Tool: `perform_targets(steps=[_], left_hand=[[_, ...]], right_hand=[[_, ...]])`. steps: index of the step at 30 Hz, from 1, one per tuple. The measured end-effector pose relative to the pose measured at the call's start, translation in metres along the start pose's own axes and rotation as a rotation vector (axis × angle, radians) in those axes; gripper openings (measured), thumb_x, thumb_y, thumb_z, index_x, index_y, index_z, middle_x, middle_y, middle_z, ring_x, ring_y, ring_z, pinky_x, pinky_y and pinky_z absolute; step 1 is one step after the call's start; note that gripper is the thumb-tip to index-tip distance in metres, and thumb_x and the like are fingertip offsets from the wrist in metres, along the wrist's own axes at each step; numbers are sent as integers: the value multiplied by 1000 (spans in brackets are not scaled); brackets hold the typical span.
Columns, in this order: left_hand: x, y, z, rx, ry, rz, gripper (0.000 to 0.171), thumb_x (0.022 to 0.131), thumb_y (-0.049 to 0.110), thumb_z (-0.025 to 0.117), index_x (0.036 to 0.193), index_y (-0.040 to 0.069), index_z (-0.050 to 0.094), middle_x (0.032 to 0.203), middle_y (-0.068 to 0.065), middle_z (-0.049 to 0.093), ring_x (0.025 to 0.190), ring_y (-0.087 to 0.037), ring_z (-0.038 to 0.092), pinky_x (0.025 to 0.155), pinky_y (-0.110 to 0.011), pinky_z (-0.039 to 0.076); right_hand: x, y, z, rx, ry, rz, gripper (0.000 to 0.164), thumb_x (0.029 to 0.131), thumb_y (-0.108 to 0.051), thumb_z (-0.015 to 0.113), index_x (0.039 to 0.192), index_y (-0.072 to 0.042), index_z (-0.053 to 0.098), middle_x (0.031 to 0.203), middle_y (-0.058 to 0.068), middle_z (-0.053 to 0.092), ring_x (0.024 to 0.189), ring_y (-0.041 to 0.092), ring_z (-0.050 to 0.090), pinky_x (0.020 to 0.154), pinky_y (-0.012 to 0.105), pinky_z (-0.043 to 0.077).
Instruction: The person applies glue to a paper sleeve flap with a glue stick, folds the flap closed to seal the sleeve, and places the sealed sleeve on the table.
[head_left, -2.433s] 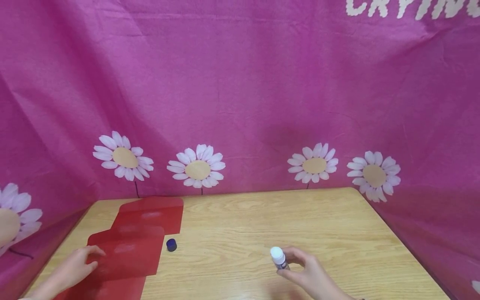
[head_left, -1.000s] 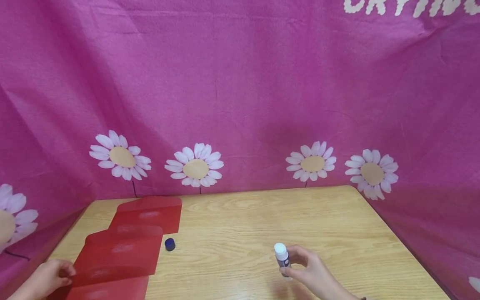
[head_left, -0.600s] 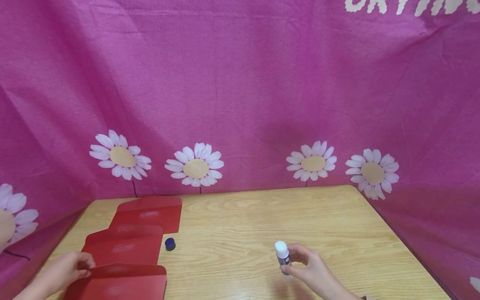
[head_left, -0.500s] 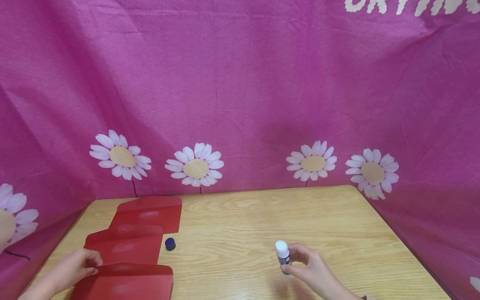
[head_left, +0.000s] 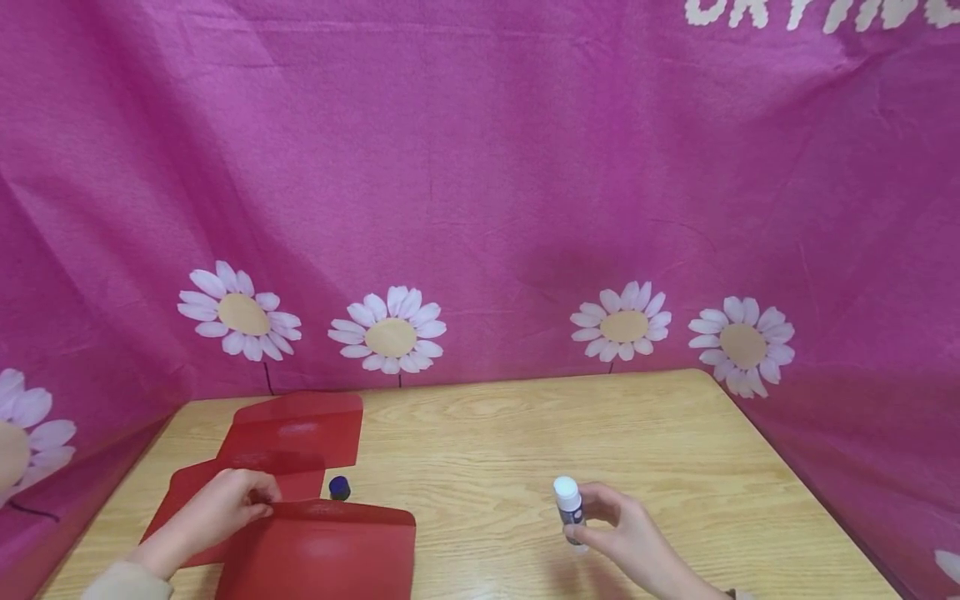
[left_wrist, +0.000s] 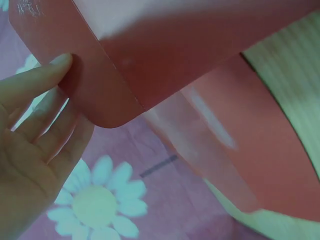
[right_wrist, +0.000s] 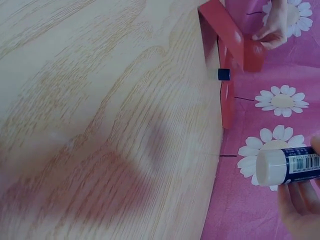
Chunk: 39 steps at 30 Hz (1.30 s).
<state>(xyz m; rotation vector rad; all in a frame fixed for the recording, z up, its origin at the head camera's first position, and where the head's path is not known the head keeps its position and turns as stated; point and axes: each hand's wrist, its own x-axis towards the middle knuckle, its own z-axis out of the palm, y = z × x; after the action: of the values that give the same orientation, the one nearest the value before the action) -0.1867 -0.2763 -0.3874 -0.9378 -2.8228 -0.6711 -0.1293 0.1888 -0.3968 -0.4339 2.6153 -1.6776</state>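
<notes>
Envelope [head_left: 330,550], tilted, was pinched at its flap edge by the left hand [head_left: 228,500], two more envelopes [head_left: 296,433] lying under and beyond that grip, a dark cap [head_left: 340,487] to its right, and, farther right, the right hand [head_left: 633,533] gripped a glue stick [head_left: 572,510], white end up.
</notes>
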Motion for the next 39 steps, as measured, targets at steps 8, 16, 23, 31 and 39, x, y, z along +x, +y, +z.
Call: perform_targets(steps=[8,16,23,31,39], left_hand=[[39,24,17,-20,2,-18,18,68,-6,67,69,11,63,67,7,59,62,-1,52,55,-22,45],[80,38,38,-22,-6,20,15,68,-7,67,71,8,65,67,4,61,61,-5,54,56,-22,46],[103,48,57,-25,-31,27,14,69,-7,66,73,6,64,68,0,63,63,-8,56,58,-24,46],[120,55,80,-62,-86,30,12,70,-6,66,76,4,64,68,-1,62,64,-11,54,59,-24,45],[127,59,93,-89,-125,18,12,70,-8,66,75,3,64,70,-4,62,65,-13,56,59,-25,46]], right_hand=[[-1,0,1,-28,29,-78,32,75,-13,69,102,1,58,92,9,63,82,11,59,76,26,47],[0,1,-2,-36,42,-71,34,74,-14,70,103,0,58,92,9,64,82,10,59,76,24,47],[0,0,-5,-20,24,-16,36,76,-15,68,106,1,57,96,10,63,84,8,58,78,27,46],[0,2,-5,-6,9,-29,37,76,-15,68,107,1,57,97,10,62,83,8,58,77,26,47],[2,4,-2,1,21,-69,36,76,-15,68,106,1,57,94,9,62,83,8,58,77,26,47]])
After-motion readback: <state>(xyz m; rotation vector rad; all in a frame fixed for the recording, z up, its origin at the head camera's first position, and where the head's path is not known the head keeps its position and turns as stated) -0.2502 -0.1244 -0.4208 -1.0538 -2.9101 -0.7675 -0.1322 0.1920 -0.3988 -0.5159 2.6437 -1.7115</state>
